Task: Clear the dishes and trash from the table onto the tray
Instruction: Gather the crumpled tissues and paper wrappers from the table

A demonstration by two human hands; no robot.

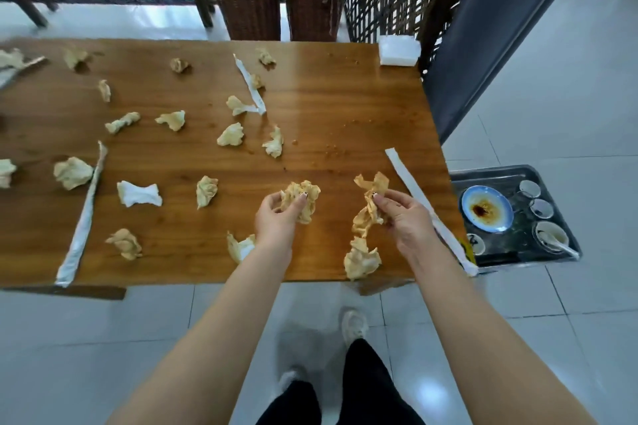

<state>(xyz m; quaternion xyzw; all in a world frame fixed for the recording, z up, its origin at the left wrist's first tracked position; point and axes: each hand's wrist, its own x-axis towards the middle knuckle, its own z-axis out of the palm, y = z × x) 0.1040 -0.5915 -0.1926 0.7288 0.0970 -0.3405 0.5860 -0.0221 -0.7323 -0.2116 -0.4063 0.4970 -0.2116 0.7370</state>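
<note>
Yellowish napkin partly hidden by fingers of left hand.

napkin half off left edge

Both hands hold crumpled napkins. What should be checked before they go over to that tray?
1. Grip of left hand on its napkin: ok, fingers curled round it.
2. Grip of right hand on the twisted napkin: ok, pinched.
3. Lower wad hanging from that napkin or lying on the table: cannot tell.
4. Room on tray: ok, bare patches around the blue plate.
5. Way to tray: not ok, long paper wrapper lies across it.
</note>
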